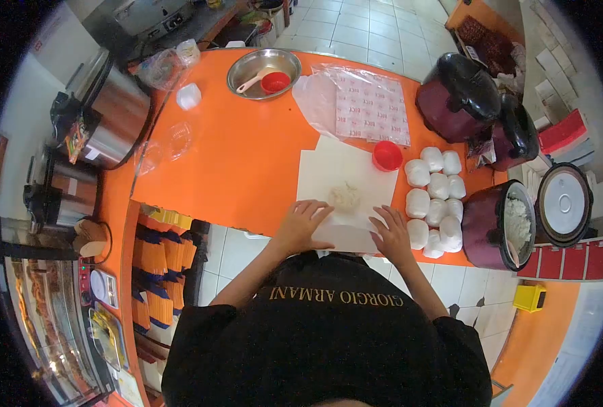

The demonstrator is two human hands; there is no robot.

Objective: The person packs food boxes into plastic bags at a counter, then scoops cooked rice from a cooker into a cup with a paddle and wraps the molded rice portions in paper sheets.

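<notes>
A sheet of white wrapping paper (318, 169) lies before me on the orange table, with a small mound of rice (344, 197) on it. My left hand (304, 227) grips the paper's near left edge, thumb low and fingers on top. My right hand (391, 234) holds the near right edge the same way. Between them the near edge is raised in a flap close to the rice. A red cup (387, 156) stands at the paper's far right corner. Several white wrapped bundles (438, 186) are grouped to the right of my right hand.
An open rice cooker (488, 227) with rice stands at the table's right edge, two closed cookers (458, 98) behind it. A steel bowl (239, 78) holds another red cup and a pale-handled utensil. Printed plastic packaging (372, 105) lies beyond the paper. Large cookers (111, 112) line the left.
</notes>
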